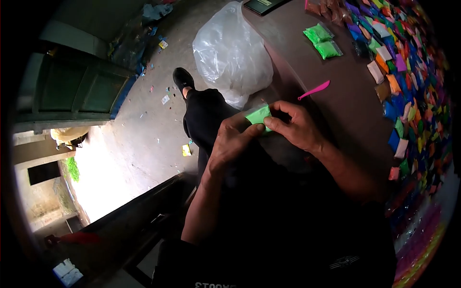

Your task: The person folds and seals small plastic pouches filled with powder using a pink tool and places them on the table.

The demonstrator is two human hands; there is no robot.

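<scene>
Between my two hands, above my lap, is a small clear packet of light green material (259, 114). My left hand (235, 137) grips its left side, thumb pressed on the front. My right hand (297, 127) pinches the packet's right edge between thumb and fingers. The two thumbs almost meet at its lower edge, and the fingers behind it are hidden. On the brown table beyond my right hand lies a pink plastic knife (314, 90). Farther back, two bright green packets (322, 41) lie together.
A big translucent plastic bag (233, 53) stands beside the table (355, 115). Many colourful small packets (408, 86) are heaped along the table's right side. A dark device (264, 4) lies at the far edge. Scraps litter the concrete floor (144, 120), and a green door (72, 89) stands left.
</scene>
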